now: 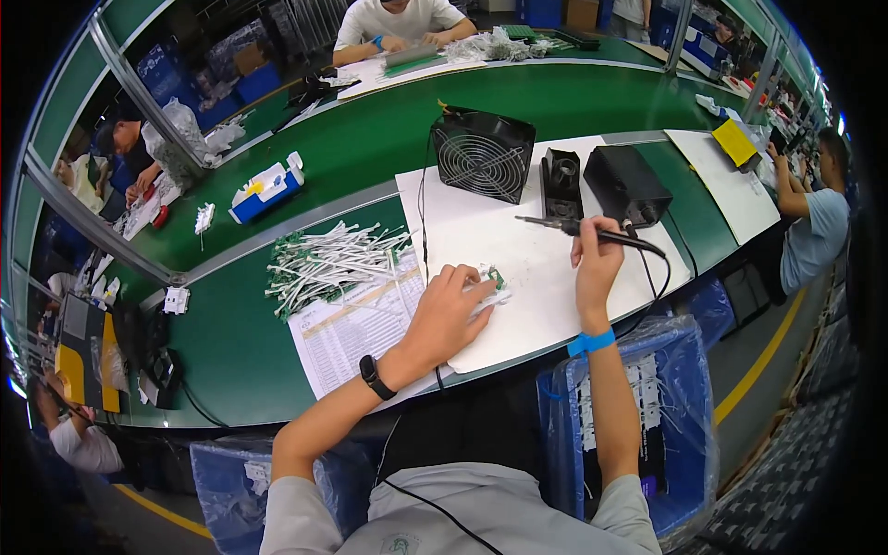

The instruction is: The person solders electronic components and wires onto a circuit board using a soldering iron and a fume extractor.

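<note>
My right hand [597,264] grips a soldering iron [555,223] by its black handle, its metal tip pointing left above the white work sheet [527,319]. A black cord loops from the handle's rear end. Low on the sheet, my left hand [449,310] has its fingers closed round a small green-and-white part [498,277], perhaps a little circuit board; the fingers partly cover it. Left of that hand lies a heaped bundle of white cables with green ends [338,264]. It partly overlaps a printed paper sheet [347,328].
A black fan [483,155], an iron stand [561,182] and a black box [629,185] line the sheet's far side. A blue box [266,190] sits further left. Below the table edge are plastic-lined blue bins [689,407]. Several other people work around the green tables.
</note>
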`<act>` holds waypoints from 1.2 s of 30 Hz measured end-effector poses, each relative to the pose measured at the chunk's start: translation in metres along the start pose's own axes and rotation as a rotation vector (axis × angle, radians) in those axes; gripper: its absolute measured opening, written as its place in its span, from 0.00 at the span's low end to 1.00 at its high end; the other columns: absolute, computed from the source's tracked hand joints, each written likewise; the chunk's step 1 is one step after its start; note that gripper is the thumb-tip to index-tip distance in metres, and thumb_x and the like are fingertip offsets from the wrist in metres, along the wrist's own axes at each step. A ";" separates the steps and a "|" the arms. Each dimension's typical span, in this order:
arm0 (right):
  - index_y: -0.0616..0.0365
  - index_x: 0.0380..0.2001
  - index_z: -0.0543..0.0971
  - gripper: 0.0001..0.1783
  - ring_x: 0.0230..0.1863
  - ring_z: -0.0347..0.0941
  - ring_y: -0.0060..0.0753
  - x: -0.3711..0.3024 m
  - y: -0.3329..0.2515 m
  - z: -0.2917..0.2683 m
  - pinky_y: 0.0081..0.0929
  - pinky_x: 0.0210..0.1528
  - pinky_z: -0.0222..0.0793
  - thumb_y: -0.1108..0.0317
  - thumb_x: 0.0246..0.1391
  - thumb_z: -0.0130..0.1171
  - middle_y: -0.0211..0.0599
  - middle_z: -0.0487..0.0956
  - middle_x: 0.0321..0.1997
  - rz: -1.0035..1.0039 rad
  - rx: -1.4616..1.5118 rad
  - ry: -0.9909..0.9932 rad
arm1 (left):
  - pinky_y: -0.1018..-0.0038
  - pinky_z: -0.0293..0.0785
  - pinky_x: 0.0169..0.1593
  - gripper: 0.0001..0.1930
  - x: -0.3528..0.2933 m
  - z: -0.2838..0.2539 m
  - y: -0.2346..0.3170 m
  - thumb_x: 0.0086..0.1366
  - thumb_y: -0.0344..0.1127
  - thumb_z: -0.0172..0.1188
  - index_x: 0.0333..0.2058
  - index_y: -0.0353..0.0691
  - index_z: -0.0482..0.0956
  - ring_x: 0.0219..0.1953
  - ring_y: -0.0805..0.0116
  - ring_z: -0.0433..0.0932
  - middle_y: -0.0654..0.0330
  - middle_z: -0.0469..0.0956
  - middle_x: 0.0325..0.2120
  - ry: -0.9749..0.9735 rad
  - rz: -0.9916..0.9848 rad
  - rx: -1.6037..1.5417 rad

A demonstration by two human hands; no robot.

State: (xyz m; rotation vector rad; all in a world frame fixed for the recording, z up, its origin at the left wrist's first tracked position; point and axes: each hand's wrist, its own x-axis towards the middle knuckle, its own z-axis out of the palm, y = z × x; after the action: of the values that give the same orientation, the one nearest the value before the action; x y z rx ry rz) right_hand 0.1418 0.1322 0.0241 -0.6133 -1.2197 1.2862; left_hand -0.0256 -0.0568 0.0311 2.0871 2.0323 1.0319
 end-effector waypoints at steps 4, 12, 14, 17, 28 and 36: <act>0.57 0.38 0.73 0.05 0.27 0.63 0.13 -0.014 0.012 0.002 0.15 0.30 0.57 0.70 0.68 0.59 0.24 0.71 0.27 -0.061 -0.063 -0.080 | 0.62 0.72 0.51 0.18 0.000 0.002 -0.006 0.61 0.31 0.65 0.51 0.40 0.81 0.48 0.53 0.72 0.52 0.73 0.45 -0.057 0.066 0.078; 0.57 0.35 0.71 0.07 0.28 0.62 0.14 -0.024 0.014 -0.002 0.17 0.31 0.58 0.70 0.67 0.57 0.24 0.71 0.27 -0.140 -0.146 -0.237 | 0.62 0.71 0.55 0.21 0.004 -0.008 -0.015 0.57 0.28 0.63 0.52 0.44 0.83 0.52 0.52 0.72 0.52 0.74 0.48 -0.103 0.041 0.079; 0.57 0.35 0.71 0.07 0.28 0.61 0.13 -0.025 0.015 -0.001 0.17 0.31 0.57 0.70 0.67 0.58 0.24 0.70 0.27 -0.168 -0.149 -0.279 | 0.62 0.71 0.56 0.22 0.004 -0.011 -0.015 0.57 0.27 0.63 0.52 0.44 0.83 0.52 0.52 0.72 0.52 0.74 0.49 -0.119 0.030 0.073; 0.57 0.35 0.71 0.07 0.27 0.61 0.13 -0.025 0.016 -0.001 0.17 0.30 0.57 0.70 0.67 0.59 0.23 0.70 0.26 -0.176 -0.167 -0.293 | 0.62 0.70 0.56 0.22 0.005 -0.012 -0.015 0.57 0.27 0.62 0.52 0.44 0.83 0.53 0.52 0.72 0.52 0.74 0.49 -0.132 0.022 0.064; 0.58 0.35 0.72 0.07 0.27 0.59 0.11 -0.023 0.016 0.003 0.16 0.28 0.55 0.70 0.66 0.60 0.24 0.71 0.27 -0.137 -0.233 -0.324 | 0.62 0.70 0.56 0.21 0.005 -0.011 -0.017 0.58 0.27 0.63 0.52 0.43 0.83 0.52 0.52 0.71 0.52 0.74 0.49 -0.129 0.017 0.047; 0.58 0.35 0.72 0.08 0.27 0.59 0.12 -0.022 0.015 0.002 0.16 0.28 0.55 0.70 0.66 0.61 0.24 0.70 0.26 -0.103 -0.241 -0.328 | 0.62 0.69 0.57 0.21 0.005 -0.010 -0.016 0.59 0.27 0.62 0.52 0.43 0.83 0.52 0.53 0.71 0.53 0.74 0.50 -0.129 0.011 0.062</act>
State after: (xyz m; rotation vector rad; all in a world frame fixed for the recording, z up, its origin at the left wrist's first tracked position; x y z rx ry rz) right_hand 0.1376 0.1150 0.0047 -0.5144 -1.6733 1.1918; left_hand -0.0449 -0.0546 0.0338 2.1358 2.0183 0.8222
